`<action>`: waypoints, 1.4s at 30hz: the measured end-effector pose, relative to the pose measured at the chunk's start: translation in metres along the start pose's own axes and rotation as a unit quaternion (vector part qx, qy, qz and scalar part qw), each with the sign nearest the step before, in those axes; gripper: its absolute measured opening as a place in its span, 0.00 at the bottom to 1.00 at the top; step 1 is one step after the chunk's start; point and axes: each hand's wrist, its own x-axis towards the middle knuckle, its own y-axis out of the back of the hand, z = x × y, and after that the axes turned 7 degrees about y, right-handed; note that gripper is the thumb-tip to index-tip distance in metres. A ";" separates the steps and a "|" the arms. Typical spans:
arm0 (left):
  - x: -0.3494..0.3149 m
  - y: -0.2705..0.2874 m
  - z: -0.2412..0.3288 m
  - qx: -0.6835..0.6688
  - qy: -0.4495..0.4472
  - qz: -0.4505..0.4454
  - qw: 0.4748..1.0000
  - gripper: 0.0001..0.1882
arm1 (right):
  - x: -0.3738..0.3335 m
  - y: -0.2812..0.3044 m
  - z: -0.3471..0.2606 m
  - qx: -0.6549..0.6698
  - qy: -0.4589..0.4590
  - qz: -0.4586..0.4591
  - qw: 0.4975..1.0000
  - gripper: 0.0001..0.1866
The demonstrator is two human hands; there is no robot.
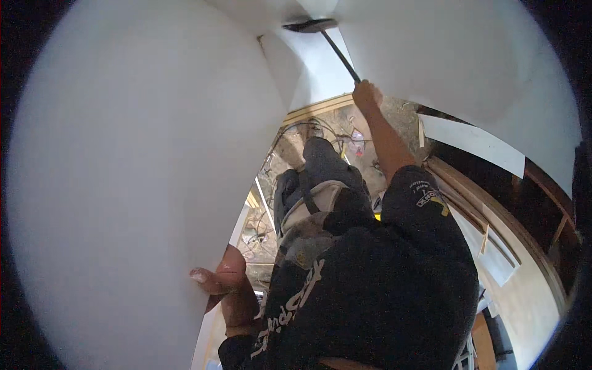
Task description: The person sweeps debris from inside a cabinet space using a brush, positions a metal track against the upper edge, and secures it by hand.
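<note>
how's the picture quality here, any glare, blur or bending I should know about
Head view: the white wall is bright and nearly washed out, with little texture; straight wall edges bow toward the dark fisheye rim; the right hand on the dark-handled tool is small and soft; the left hand against the wall is sharper; the floor clutter below is dim and hard to read.

Your left hand (225, 280) rests on the wall (123, 185); your right hand (367, 95) (raised ahead) holds the tool (339, 52) near the corner.
</note>
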 end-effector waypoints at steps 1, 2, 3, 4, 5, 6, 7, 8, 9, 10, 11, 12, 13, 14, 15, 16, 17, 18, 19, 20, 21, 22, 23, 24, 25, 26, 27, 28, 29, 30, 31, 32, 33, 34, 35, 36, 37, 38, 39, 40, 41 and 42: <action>-0.003 0.001 -0.003 -0.022 0.012 -0.006 1.000 0.37 | 0.010 0.007 -0.004 -0.022 0.035 0.017 0.999 0.14; -0.004 0.003 -0.004 -0.038 0.020 -0.009 0.999 0.36 | 0.028 0.008 0.001 -0.029 0.041 0.018 0.999 0.14; -0.004 0.004 -0.006 -0.051 0.023 -0.015 0.998 0.35 | 0.038 0.006 0.003 -0.035 0.049 0.015 0.998 0.13; -0.001 0.011 -0.006 -0.030 0.012 -0.027 0.999 0.36 | 0.027 0.033 -0.022 -0.065 0.062 0.007 0.996 0.13; 0.009 0.015 -0.004 -0.025 0.005 -0.031 0.999 0.37 | 0.027 0.040 -0.019 -0.070 0.060 0.006 0.996 0.13; 0.020 0.015 -0.001 -0.017 -0.003 -0.033 0.999 0.38 | 0.032 0.044 -0.020 -0.049 0.053 -0.007 0.997 0.12; 0.030 0.015 0.002 -0.007 -0.010 -0.035 0.999 0.39 | 0.037 0.047 -0.021 -0.029 0.049 -0.020 0.998 0.11; 0.035 0.014 0.005 -0.003 -0.013 -0.035 0.999 0.39 | 0.038 0.041 -0.014 -0.017 0.054 -0.013 0.998 0.12; 0.040 0.013 0.007 0.001 -0.014 -0.035 0.999 0.40 | 0.043 0.033 -0.009 -0.018 0.054 -0.011 0.998 0.12; 0.044 0.017 0.012 0.019 0.000 -0.006 1.000 0.41 | 0.049 0.020 0.004 0.001 0.072 -0.035 0.997 0.13; 0.046 0.016 0.012 0.022 0.008 0.011 1.000 0.42 | 0.055 0.007 0.014 0.021 0.086 -0.057 0.994 0.14; 0.048 0.013 0.013 0.023 0.016 0.029 0.999 0.42 | 0.059 -0.007 0.022 0.030 0.083 -0.094 0.992 0.18; 0.045 0.008 0.009 0.017 0.001 0.062 0.998 0.42 | 0.046 0.003 -0.012 0.026 0.115 -0.148 0.982 0.23; 0.040 0.011 0.010 0.010 -0.005 0.078 0.997 0.42 | 0.032 0.020 -0.028 0.046 0.089 -0.146 0.984 0.24; 0.036 0.014 0.010 0.000 -0.008 0.095 0.995 0.43 | 0.019 0.032 -0.033 0.066 0.058 -0.145 0.986 0.25; 0.025 0.023 0.013 0.047 0.007 0.039 0.998 0.43 | 0.014 0.038 -0.025 0.033 0.095 -0.108 0.989 0.25; 0.025 0.024 0.015 0.074 0.016 0.012 0.997 0.44 | 0.009 0.046 -0.024 0.033 0.095 -0.106 0.989 0.25; 0.025 0.025 0.016 0.100 0.023 -0.016 0.995 0.44 | 0.003 0.055 -0.023 0.016 0.092 -0.106 0.990 0.25; 0.037 0.023 0.016 0.071 0.010 0.006 0.997 0.45 | -0.002 0.066 -0.022 -0.001 0.089 -0.104 0.991 0.24; 0.044 0.021 0.014 0.059 0.002 0.015 0.998 0.45 | -0.008 0.075 -0.023 -0.001 0.092 -0.104 0.990 0.24; 0.050 0.017 0.012 0.049 -0.004 0.024 0.998 0.45 | -0.013 0.083 -0.024 -0.009 0.086 -0.081 0.993 0.24; 0.053 0.009 0.007 0.004 -0.022 0.058 0.998 0.45 | -0.015 0.087 -0.023 -0.016 0.077 -0.057 0.995 0.23; 0.050 0.009 0.004 -0.019 -0.030 0.074 0.997 0.44 | -0.008 0.082 -0.017 -0.016 0.079 -0.057 0.995 0.23; 0.050 0.002 0.008 -0.057 -0.040 0.095 0.993 0.44 | 0.002 0.076 0.003 -0.021 0.062 -0.044 0.997 0.23; 0.038 0.001 0.012 -0.050 -0.013 0.071 0.996 0.44 | 0.013 0.069 0.020 -0.025 0.045 -0.031 0.998 0.22; 0.022 0.015 0.007 -0.018 0.004 0.045 0.999 0.44 | 0.030 0.059 0.009 -0.027 0.046 -0.063 0.997 0.21; 0.008 0.022 0.007 -0.003 0.019 0.026 0.999 0.44 | 0.037 0.054 0.011 -0.030 0.052 -0.065 0.996 0.21; 0.002 0.022 0.000 0.000 0.032 -0.027 0.999 0.44 | 0.038 0.051 0.013 -0.037 0.056 -0.069 0.995 0.21; -0.002 0.022 -0.004 0.002 0.038 -0.056 0.998 0.44 | 0.038 0.048 0.014 -0.044 0.060 -0.072 0.995 0.21; 0.001 0.025 -0.008 0.009 0.042 -0.086 0.995 0.44 | 0.025 0.052 0.007 -0.043 0.066 -0.078 0.994 0.21; 0.005 0.017 -0.003 -0.003 0.040 -0.081 0.996 0.44 | 0.010 0.077 0.004 -0.032 0.063 -0.075 0.995 0.21; 0.007 0.012 -0.001 -0.013 0.029 -0.071 0.997 0.44 | -0.003 0.091 0.003 -0.022 0.060 -0.072 0.995 0.21; 0.008 0.014 -0.001 -0.008 0.025 -0.063 0.998 0.44 | -0.010 0.096 -0.002 -0.023 0.067 -0.069 0.995 0.21; 0.007 0.014 0.000 -0.007 0.022 -0.057 0.998 0.44 | -0.017 0.093 -0.003 -0.023 0.054 -0.054 0.997 0.22; 0.008 0.014 0.001 -0.007 0.020 -0.052 0.998 0.44 | -0.019 0.088 -0.002 -0.023 0.040 -0.040 0.998 0.22; 0.011 0.013 0.003 -0.008 0.018 -0.045 0.999 0.44 | -0.009 0.074 0.000 -0.001 0.040 -0.043 0.998 0.22; 0.014 0.017 0.002 -0.006 0.015 -0.038 0.999 0.44 | -0.004 0.058 -0.001 -0.001 0.043 -0.049 0.998 0.22; 0.019 0.020 0.003 -0.002 0.010 -0.030 0.999 0.44 | 0.005 0.040 -0.003 0.013 0.040 -0.031 0.999 0.22; 0.026 0.019 0.006 -0.003 0.008 -0.021 1.000 0.44 | 0.019 0.021 -0.002 0.028 0.033 -0.008 0.999 0.22; 0.029 0.016 0.010 -0.009 0.009 -0.005 1.000 0.44 | 0.036 0.000 0.008 -0.006 0.028 -0.030 0.999 0.21; 0.035 0.012 0.012 -0.015 0.010 0.012 1.000 0.44 | 0.046 -0.016 0.014 -0.023 0.036 -0.048 0.998 0.21; 0.036 0.014 0.015 -0.018 0.008 0.019 1.000 0.44 | 0.042 -0.034 0.027 -0.028 0.061 -0.061 0.996 0.20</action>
